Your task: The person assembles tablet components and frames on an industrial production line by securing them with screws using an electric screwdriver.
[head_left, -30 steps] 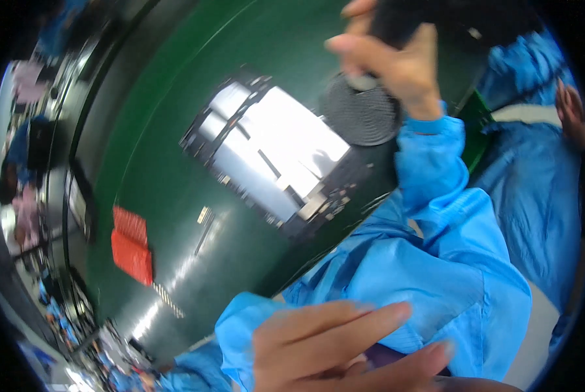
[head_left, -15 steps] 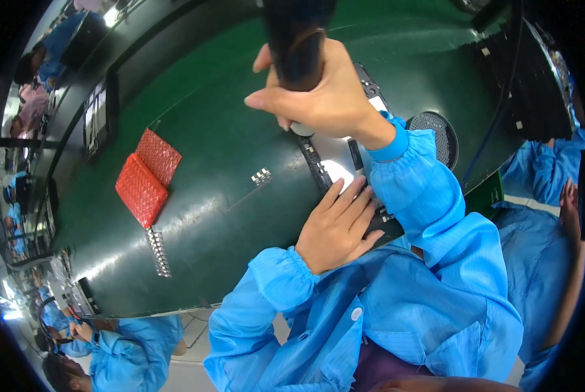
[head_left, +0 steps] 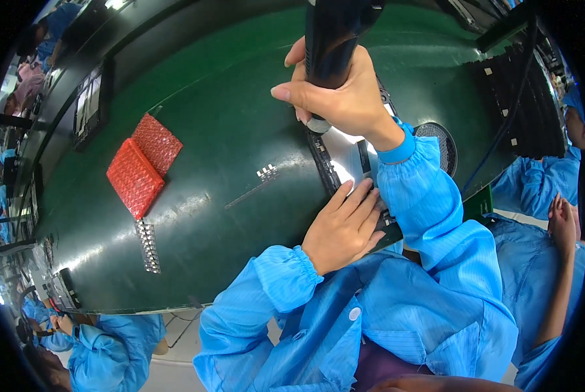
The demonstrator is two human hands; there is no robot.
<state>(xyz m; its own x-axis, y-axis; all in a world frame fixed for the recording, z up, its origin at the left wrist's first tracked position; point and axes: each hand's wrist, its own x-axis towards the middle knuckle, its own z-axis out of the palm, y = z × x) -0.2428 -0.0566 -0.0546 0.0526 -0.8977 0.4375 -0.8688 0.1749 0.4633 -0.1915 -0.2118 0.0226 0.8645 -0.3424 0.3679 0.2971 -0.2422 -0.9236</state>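
My right hand [head_left: 348, 98] is wrapped round a thick black electric screwdriver [head_left: 338, 46], held upright with its pale lower end [head_left: 318, 125] down at the far left corner of an opened flat electronic device [head_left: 337, 147]. The device has a shiny silver plate and dark boards along its edges; my right hand and sleeve hide part of it. My left hand [head_left: 343, 228] lies with fingers stretched out over the device's near end. It holds nothing. Whether the screwdriver's tip touches a screw cannot be seen.
Two red bubble-wrap pouches [head_left: 135, 179] overlap at left, with a strip of small metal parts [head_left: 149, 247] below. A few small pale pieces [head_left: 267, 172] lie mid-table. A round black dish [head_left: 455, 151] stands right of the device. Black strips [head_left: 521, 111] lie far right, near a co-worker [head_left: 534, 261].
My right hand and the screwdriver have moved a little to the right. The whole view has shifted slightly. My left hand stays over the device's near end.
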